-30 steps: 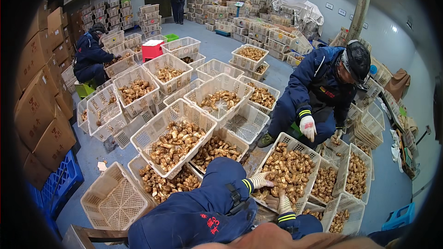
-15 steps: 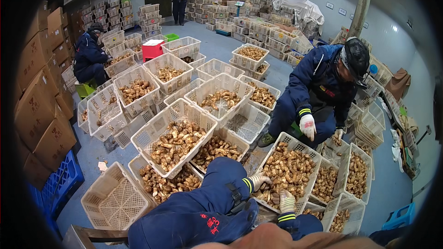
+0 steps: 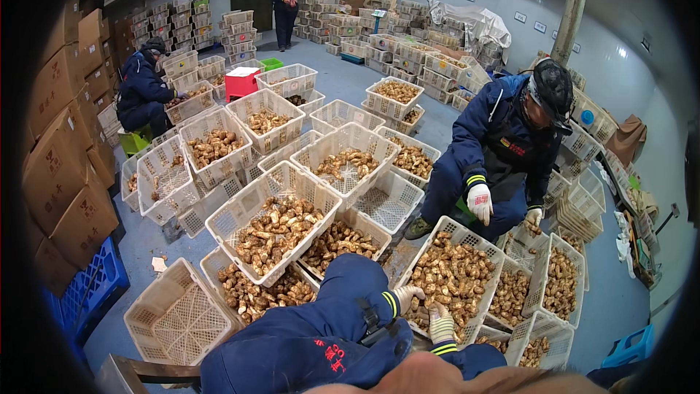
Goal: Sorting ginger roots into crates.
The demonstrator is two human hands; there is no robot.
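Note:
A white slatted plastic crate (image 3: pixel 500 266) stands at the right of my knees, heaped with knobbly brown-and-cream mushrooms (image 3: pixel 450 274). Over its near left edge reaches my left hand (image 3: pixel 408 296), in a pale knit glove, its fingers stretched toward the heap. My right hand (image 3: pixel 442 325), gloved likewise with a striped cuff, rests at the crate's near end. Its fingers are bent together at the mushrooms; whatever they hold blends with the heap. Opposite me a co-worker crouches, one white-gloved hand (image 3: pixel 480 203) hanging above the crate's far end.
Filled crates (image 3: pixel 271 230) are stacked before me, left of the co-worker. A bare crate (image 3: pixel 182 314) sits at lower left, near a blue pallet (image 3: pixel 91 288) and brown cartons (image 3: pixel 73 168). Another person sits at far left; one stands at the back. A blue stool (image 3: pixel 628 346) is lower right.
The view has shifted slightly. Both my hands stay at the same crate, their fingers only slightly moved. The co-worker's hanging hand keeps nearly the same place.

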